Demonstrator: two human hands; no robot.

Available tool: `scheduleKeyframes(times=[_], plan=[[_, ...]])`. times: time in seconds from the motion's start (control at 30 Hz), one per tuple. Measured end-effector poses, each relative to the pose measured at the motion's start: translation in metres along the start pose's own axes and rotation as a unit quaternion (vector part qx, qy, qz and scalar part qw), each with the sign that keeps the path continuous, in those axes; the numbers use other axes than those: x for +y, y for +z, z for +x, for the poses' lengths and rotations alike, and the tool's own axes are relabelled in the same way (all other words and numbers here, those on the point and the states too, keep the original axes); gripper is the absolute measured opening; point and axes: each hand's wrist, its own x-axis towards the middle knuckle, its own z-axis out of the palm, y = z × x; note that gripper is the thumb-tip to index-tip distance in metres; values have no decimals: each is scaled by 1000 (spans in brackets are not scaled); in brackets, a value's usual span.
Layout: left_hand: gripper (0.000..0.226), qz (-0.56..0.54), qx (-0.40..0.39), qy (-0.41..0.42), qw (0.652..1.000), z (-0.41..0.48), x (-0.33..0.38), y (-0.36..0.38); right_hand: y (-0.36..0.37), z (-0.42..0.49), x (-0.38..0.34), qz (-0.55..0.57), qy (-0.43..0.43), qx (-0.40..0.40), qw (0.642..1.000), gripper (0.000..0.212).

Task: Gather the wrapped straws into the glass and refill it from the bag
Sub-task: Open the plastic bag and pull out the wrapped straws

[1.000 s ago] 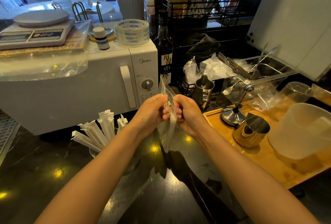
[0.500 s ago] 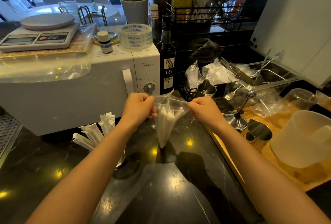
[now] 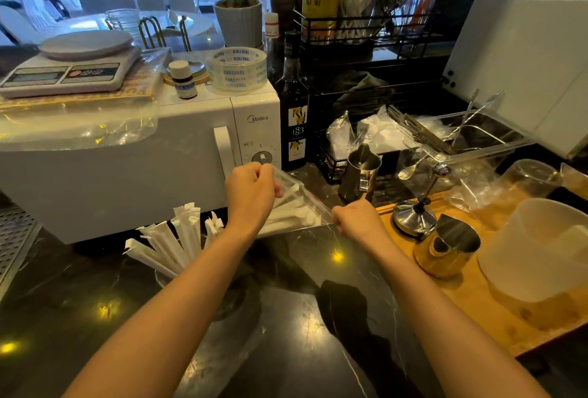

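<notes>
A clear plastic bag [image 3: 297, 206] of white wrapped straws is stretched between my hands above the dark counter. My left hand [image 3: 249, 195] pinches its upper left edge, and my right hand [image 3: 358, 222] pinches its lower right edge. The bag's mouth is pulled wide and the bag lies tilted, its straws pointing toward the lower left. Under my left forearm stands a glass [image 3: 165, 276], mostly hidden, with several white wrapped straws [image 3: 171, 238] fanning out of it.
A white microwave [image 3: 127, 162] stands right behind the glass, with a scale, small bottle and tape roll on top. A dark syrup bottle [image 3: 294, 105] and steel pitcher [image 3: 361, 171] sit behind the bag. At right, a wooden tray [image 3: 496, 324] carries a brass jug, lid and plastic pitcher.
My hands have pulled apart, opening the bag's mouth wider. The bag has swung from hanging upright to lying tilted, with my left hand higher and my right hand lower.
</notes>
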Motion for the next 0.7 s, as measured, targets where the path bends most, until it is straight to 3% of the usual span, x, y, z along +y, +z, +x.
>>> scheduleKeyframes(times=[0.1,0.23,0.3,0.37,0.5,0.7], plan=[[41,1,-4,23,1000,-3,3,3,-1,-6,-2,10,23,-45,999,24],[41,43,-65,66,995,-2,8,1,4,-8,15,189,87,-130,970,30],[40,64,-107,78,989,0,13,-3,4,-10,21,262,96,-169,945,23],[40,84,-144,84,982,2,18,-7,-1,-7,27,368,113,-231,894,24],[37,115,-193,105,969,2,21,-11,-3,4,42,536,104,-345,764,68],[32,132,-218,138,957,-1,24,-12,9,10,54,623,107,-410,658,108]])
